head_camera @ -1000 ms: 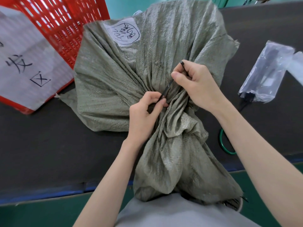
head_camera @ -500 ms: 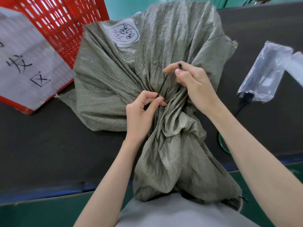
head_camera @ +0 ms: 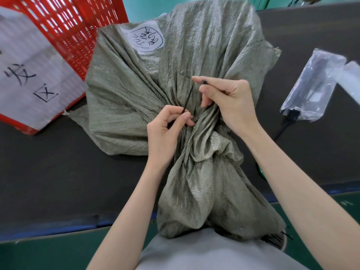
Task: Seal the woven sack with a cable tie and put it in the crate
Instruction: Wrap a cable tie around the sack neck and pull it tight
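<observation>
A grey-green woven sack (head_camera: 175,78) lies on the dark table, its neck bunched and twisted toward me, with a white handwritten label (head_camera: 145,38) on top. A thin black cable tie (head_camera: 188,99) runs up from the gathered neck. My left hand (head_camera: 165,133) pinches the tie's lower part at the neck. My right hand (head_camera: 228,102) holds the tie's free end between thumb and forefinger, just above and right of the left hand. The red plastic crate (head_camera: 81,26) stands at the upper left, touching the sack.
A white sheet with black characters (head_camera: 29,78) hangs on the crate's front. A clear plastic bag of black cable ties (head_camera: 313,84) lies on the table (head_camera: 58,172) at right. A green ring (head_camera: 260,171) peeks out beside my right forearm. The table's blue edge runs along the front.
My right hand has drawn the tie's free end up and to the left, away from the neck. My left hand stays pinched at the neck.
</observation>
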A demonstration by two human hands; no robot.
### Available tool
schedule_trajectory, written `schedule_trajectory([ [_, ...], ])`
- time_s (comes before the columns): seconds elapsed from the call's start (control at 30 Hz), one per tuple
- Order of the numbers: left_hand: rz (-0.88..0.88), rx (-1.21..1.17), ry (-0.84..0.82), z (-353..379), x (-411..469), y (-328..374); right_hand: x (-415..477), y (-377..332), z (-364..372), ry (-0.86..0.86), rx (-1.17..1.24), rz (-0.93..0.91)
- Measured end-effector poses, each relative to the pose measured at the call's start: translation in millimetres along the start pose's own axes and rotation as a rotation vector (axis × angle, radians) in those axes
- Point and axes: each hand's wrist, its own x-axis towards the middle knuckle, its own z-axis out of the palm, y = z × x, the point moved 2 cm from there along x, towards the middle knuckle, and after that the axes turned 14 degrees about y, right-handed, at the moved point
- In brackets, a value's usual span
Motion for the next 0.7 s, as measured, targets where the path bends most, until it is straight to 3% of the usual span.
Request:
schedule_trajectory([
  [0.27,-0.016,-0.024,-0.005,1.2,0.2,-1.9,-1.2,2.5,-1.5,-0.100,-0.244,-0.170],
  [0.5,-0.022,-0.016,-0.010,1.3,0.6,-2.6,-3.6,3.0,-1.8,-0.050,-0.059,-0.012],
  [0.7,-0.025,-0.004,-0.005,1.4,1.5,-2.0,-3.5,3.6,-0.6,-0.038,0.032,0.011],
])
